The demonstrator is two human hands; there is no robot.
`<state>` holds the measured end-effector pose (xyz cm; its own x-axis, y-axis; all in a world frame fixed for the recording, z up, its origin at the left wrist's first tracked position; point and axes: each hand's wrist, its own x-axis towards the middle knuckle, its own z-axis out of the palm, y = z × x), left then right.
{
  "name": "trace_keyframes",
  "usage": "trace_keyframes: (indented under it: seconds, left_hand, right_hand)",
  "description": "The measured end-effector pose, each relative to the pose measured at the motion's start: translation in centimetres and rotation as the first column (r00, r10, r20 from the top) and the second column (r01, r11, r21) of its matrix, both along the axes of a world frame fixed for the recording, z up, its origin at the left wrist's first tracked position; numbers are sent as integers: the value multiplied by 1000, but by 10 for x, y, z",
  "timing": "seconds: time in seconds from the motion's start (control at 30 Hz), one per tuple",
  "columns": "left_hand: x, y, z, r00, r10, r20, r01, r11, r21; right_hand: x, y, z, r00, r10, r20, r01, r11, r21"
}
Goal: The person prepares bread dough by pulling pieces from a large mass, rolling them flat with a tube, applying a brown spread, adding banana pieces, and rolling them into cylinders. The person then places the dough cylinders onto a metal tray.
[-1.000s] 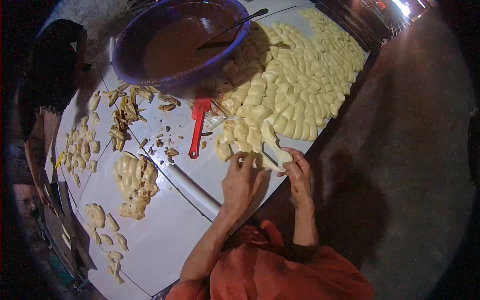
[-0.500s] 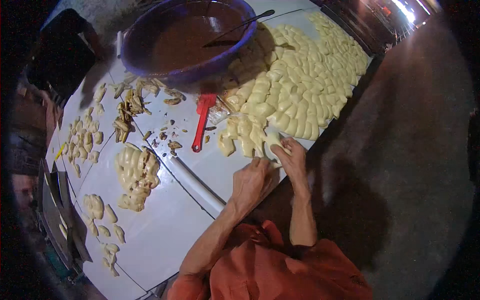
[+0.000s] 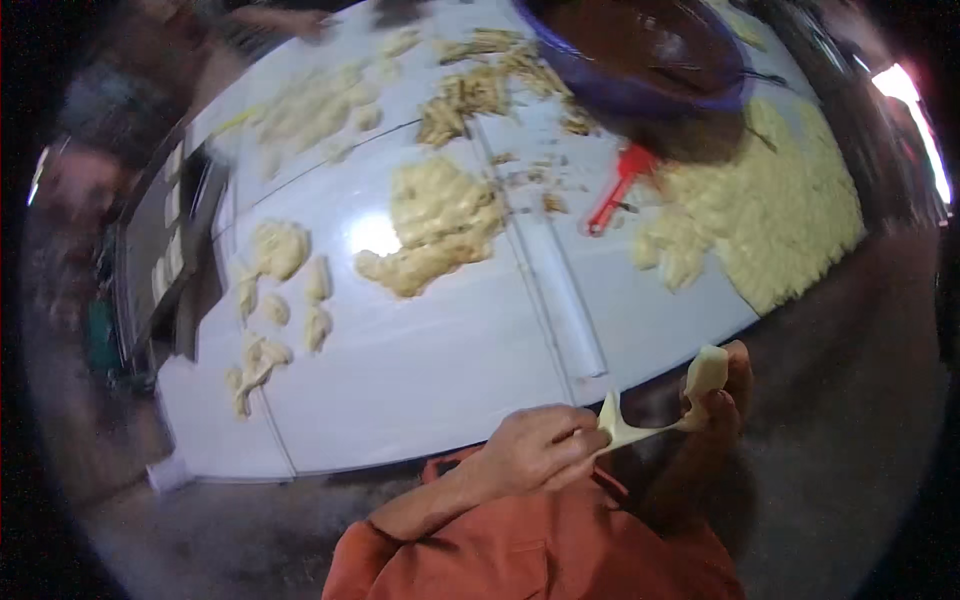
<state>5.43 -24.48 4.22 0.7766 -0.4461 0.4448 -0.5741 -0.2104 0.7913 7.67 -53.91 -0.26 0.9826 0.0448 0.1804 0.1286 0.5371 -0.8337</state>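
Observation:
A pale strip of dough [image 3: 648, 434] is stretched between my two hands in front of the table's near edge. My left hand [image 3: 548, 446] is closed, its fingers pinching one end of the strip. My right hand [image 3: 728, 395] grips the other end, where a thick pale flap stands up past the fingers. Beyond the right hand, a large spread of pale yellow dough pieces [image 3: 790, 205] covers the right side of the table. At its left margin lies a red flat-headed tool with a long handle [image 3: 613, 198].
On the white table [image 3: 420, 370], a white rod [image 3: 565, 300] lies near the middle. A purple basin [image 3: 545, 50] of brown liquid stands at the back. Left are a dough mound [image 3: 440, 205], brownish strips [image 3: 450, 105] and small dough pieces [image 3: 280, 250]. Dark trays [image 3: 165, 255] stand beyond.
My view has swung left. Both hands have drawn back from the dough spread to the table's near edge, moving apart with the strip stretched between them.

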Motion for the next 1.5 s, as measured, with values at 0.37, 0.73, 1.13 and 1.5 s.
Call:
trace_keyframes:
  seconds: [0.37,0.73,1.13,1.5]
  left_hand:
    - [-150,272,-6,246,949,199,-949,195,246]
    - [-188,347,-59,188,955,231,-781,2,624]
    - [-146,355,-88,265,916,301,-791,27,612]
    - [-148,349,-76,259,940,220,-738,46,673]
  right_hand:
    - [26,407,50,548,825,-141,-736,394,-551]
    - [-15,521,-29,464,818,-340,-711,115,-694]
    - [20,459,64,563,737,-374,-667,138,-732]
    - [67,486,50,613,683,-398,-770,402,-496]
